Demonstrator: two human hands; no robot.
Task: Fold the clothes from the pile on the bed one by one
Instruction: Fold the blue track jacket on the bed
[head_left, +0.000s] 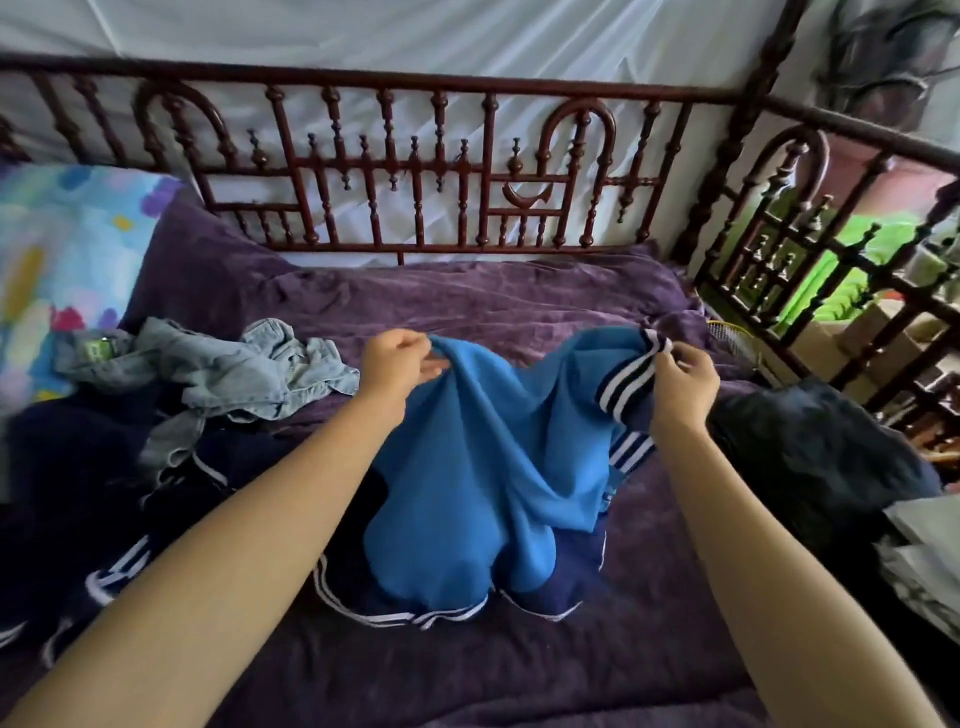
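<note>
Blue jersey (483, 467), navy striped trim: held up over the purple bedspread (467, 296), its hem dragging on it. Risk: bunched cloth folds crooked unless shaken flat. Left hand (397, 364) pinches one top edge; right hand (685, 371) pinches the striped cuff, probably a sleeve. Unfolded pile (208, 384) lies left.

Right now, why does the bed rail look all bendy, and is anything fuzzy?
Head view: the wide lens bows the wooden rail and stretches the forearms toward the bottom corners. Same head view: the colourful pillow at left looks fuzzy, the blue top sharper; the purple bedspread is dim, the white sheet behind brighter.
</note>
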